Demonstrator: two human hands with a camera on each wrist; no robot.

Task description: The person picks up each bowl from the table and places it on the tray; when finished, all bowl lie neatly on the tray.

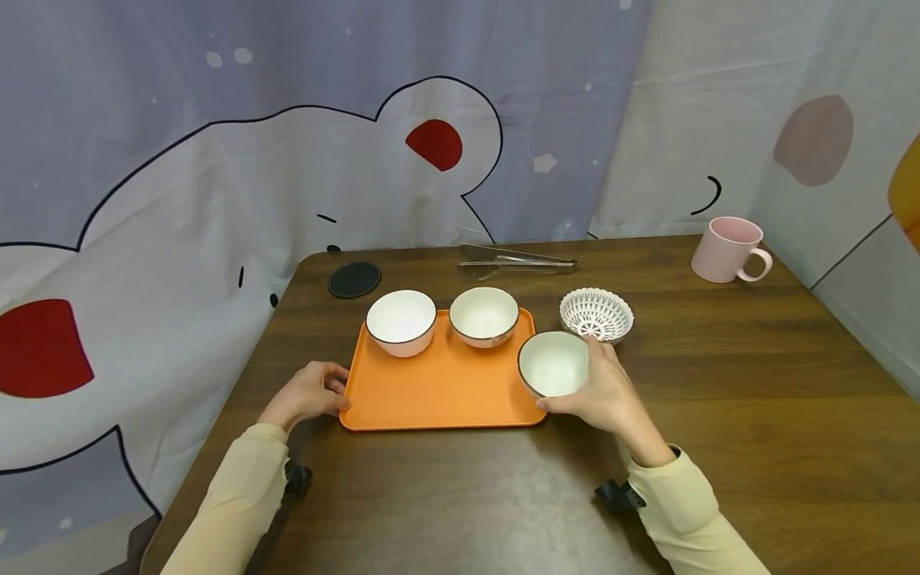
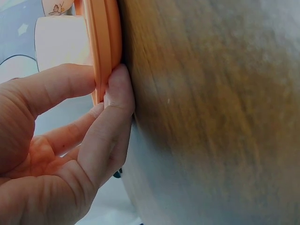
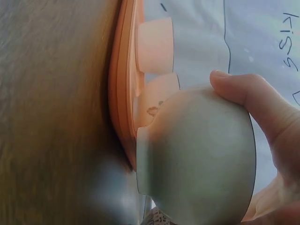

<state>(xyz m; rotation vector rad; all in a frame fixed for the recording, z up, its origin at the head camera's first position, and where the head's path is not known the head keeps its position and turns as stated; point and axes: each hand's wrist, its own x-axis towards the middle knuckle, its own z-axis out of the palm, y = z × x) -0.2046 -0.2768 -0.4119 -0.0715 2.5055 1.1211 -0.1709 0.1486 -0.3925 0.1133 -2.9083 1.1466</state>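
At the near left corner of an orange tray [image 1: 438, 395], my left hand [image 1: 309, 393] pinches the rim. The left wrist view shows the thumb on one side of the tray edge [image 2: 104, 42] and fingers on the other. My right hand [image 1: 600, 391] grips a white bowl [image 1: 552, 365] by its side, thumb toward me, over the tray's right end. In the right wrist view this bowl [image 3: 201, 154] has a thin dark rim and plain outer wall. Two more dark-rimmed bowls stand along the tray's far side: a white one [image 1: 401, 318] at left and a cream one [image 1: 485, 315] beside it.
Just beyond my right hand sits a white openwork basket [image 1: 596, 314]. Metal tongs [image 1: 517, 260] and a round black coaster [image 1: 354, 279] lie toward the table's back edge. A pink mug [image 1: 727, 249] stands at the back right, near the curtain.
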